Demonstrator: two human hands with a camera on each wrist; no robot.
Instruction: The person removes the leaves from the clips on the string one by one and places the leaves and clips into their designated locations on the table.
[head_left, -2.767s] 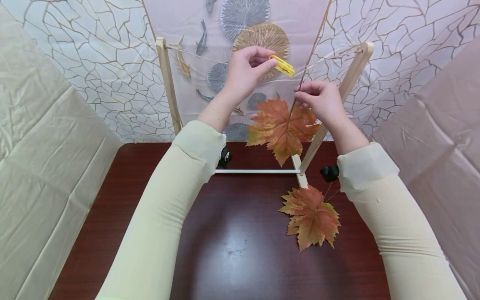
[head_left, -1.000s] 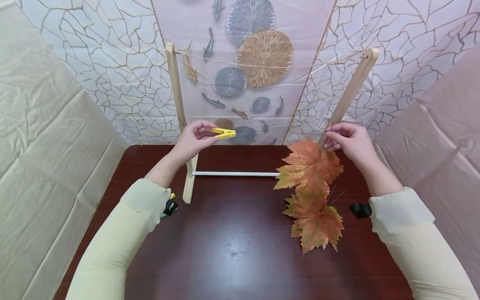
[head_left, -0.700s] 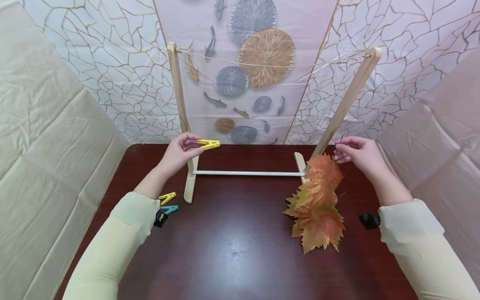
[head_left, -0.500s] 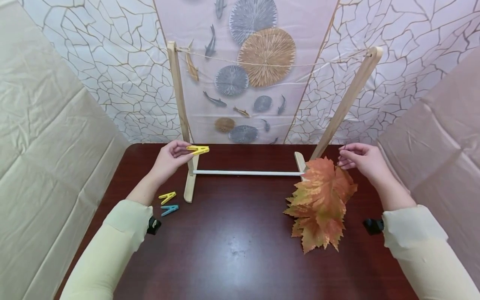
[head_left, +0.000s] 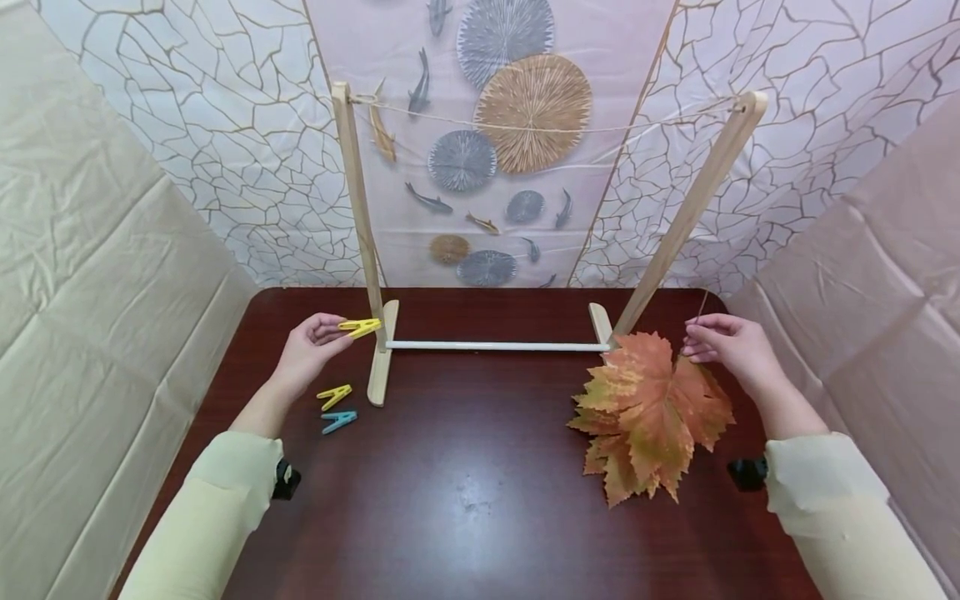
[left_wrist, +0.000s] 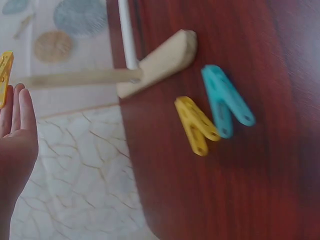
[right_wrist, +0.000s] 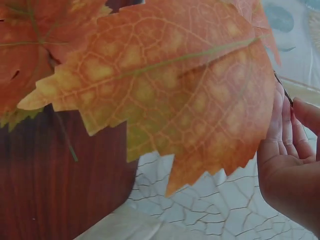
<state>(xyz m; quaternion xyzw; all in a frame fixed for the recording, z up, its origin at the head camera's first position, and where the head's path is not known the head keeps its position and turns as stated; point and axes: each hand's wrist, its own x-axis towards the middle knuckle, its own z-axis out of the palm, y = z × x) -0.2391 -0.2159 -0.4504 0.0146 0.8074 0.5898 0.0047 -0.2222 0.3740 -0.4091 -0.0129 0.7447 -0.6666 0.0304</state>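
My left hand (head_left: pixel 306 354) pinches a yellow clothespin (head_left: pixel 360 327) beside the foot of the wooden frame's left post. On the table below it lie another yellow clothespin (head_left: pixel 334 397) and a blue clothespin (head_left: pixel 340 422), both apart from the hand. The thin stem of an orange artificial maple leaf (head_left: pixel 660 400) is pinched between thumb and fingers of my right hand (head_left: pixel 731 346). This leaf hangs over a second maple leaf (head_left: pixel 618 475), largely covering it. In the right wrist view the held leaf (right_wrist: pixel 170 85) fills much of the picture, with the other leaf (right_wrist: pixel 35 55) behind.
A wooden frame stands at the table's back, with a left post (head_left: pixel 356 200), a right post (head_left: pixel 693 200) and a white crossbar (head_left: pixel 495 345) low down. A string (head_left: pixel 540 130) spans the post tops. Cloth walls (head_left: pixel 112 250) enclose the dark red table (head_left: pixel 450 517).
Both hands have come down from near the string and moved apart, the left with the clothespin, the right with the leaf. The held leaf now overlaps the one on the table.
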